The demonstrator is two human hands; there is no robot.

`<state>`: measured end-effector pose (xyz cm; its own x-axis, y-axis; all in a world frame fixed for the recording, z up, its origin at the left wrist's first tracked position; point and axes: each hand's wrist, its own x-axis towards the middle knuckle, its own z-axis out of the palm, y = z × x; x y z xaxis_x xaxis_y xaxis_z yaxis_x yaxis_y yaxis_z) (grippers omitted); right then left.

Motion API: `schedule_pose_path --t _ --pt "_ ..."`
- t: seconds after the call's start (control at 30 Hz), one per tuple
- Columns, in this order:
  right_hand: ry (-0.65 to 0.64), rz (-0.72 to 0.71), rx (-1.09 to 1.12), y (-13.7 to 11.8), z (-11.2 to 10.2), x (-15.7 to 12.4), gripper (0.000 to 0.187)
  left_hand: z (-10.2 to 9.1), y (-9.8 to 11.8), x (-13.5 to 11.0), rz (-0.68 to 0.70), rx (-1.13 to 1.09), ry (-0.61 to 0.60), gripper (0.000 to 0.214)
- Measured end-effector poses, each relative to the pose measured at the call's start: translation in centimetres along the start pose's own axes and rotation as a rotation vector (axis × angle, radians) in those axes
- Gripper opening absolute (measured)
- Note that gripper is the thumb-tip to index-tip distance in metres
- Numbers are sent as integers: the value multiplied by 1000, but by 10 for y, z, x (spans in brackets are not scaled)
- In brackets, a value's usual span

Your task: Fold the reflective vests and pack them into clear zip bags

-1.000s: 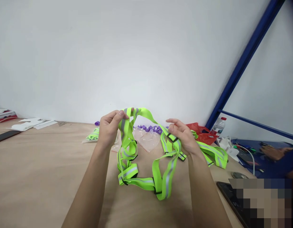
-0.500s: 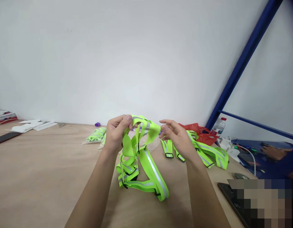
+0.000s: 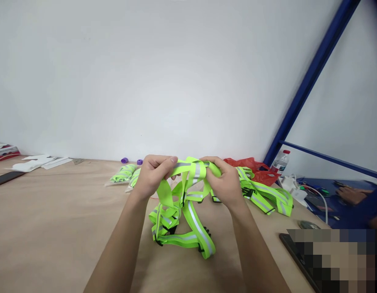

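Between my hands a neon-green reflective harness [image 3: 196, 219] with silver stripes and black buckles is partly lifted off the table. Its lower straps lie in a loose tangle on the brown surface. My left hand [image 3: 156, 173] pinches the band's upper left part between thumb and fingers. Close by on the other side, my right hand [image 3: 223, 179] is closed on the same band where a strap loops over it. Some of the fingertips are hidden behind the straps. More reflective straps [image 3: 266, 195] with black buckles lie beyond my right hand.
Bagged green straps [image 3: 123, 173] and purple rolls [image 3: 124, 160] sit near the wall. At right are a red plastic bag [image 3: 263, 175], a bottle [image 3: 281, 162], a dark phone-like device [image 3: 294, 252] and a blue metal frame [image 3: 310, 81]. White papers [image 3: 34, 162] lie at left.
My right hand has moved left and closed on the harness band; before, its fingers were apart beside it. My left hand has shifted slightly right and down, still holding the band.
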<state>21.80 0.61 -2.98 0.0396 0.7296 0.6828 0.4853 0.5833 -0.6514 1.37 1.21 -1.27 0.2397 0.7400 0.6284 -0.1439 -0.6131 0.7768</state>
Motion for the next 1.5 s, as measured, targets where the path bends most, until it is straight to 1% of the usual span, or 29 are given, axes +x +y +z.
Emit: schedule_pose_path --t 0.03,0.1,0.17,0.23,0.33,0.43,0.57,0.67,0.8,0.83,0.9,1.0,1.07,1.2,1.33,1.43,1.5 --pt "32 4 3 0 -1 0 23 -3 1 0 -44 18 -50 49" --pt "85 4 10 1 -1 -1 23 -8 2 0 -140 21 -128 36" --pt "125 -11 18 1 0 -1 25 -10 3 0 -229 4 -166 27" --pt "146 -32 35 1 1 -2 27 -8 5 0 -308 6 -200 27" --pt "157 -47 43 1 3 -3 29 1 4 0 -399 64 -278 37" --pt "144 -54 33 1 4 -3 30 13 0 -1 -400 88 -307 48" --pt "86 -54 38 1 5 -4 34 23 -8 1 -327 18 -245 63" --pt "37 -55 70 1 5 -4 35 24 -10 2 -334 -42 -222 65" --pt "28 -90 95 2 6 -5 34 19 -7 1 -431 23 -290 66" --pt "32 -96 90 2 6 -5 33 18 -6 0 -438 30 -298 67" --pt "52 -94 70 4 8 -6 30 18 -4 0 -414 -1 -268 70" --pt "74 -73 36 6 10 -7 27 22 -1 0 -377 -91 -163 76" --pt "62 -74 11 8 12 -7 25 26 0 0 -361 -127 -90 78" --pt "9 -69 -30 6 15 -7 19 34 -5 1 -262 -130 51 74" --pt "-14 -45 -36 3 13 -6 17 44 -16 2 -180 -69 183 65" --pt "-46 -18 -4 3 8 -3 19 48 -17 2 -118 -50 235 52" --pt "-68 -34 -38 5 4 0 18 48 -14 2 -96 -26 257 46"
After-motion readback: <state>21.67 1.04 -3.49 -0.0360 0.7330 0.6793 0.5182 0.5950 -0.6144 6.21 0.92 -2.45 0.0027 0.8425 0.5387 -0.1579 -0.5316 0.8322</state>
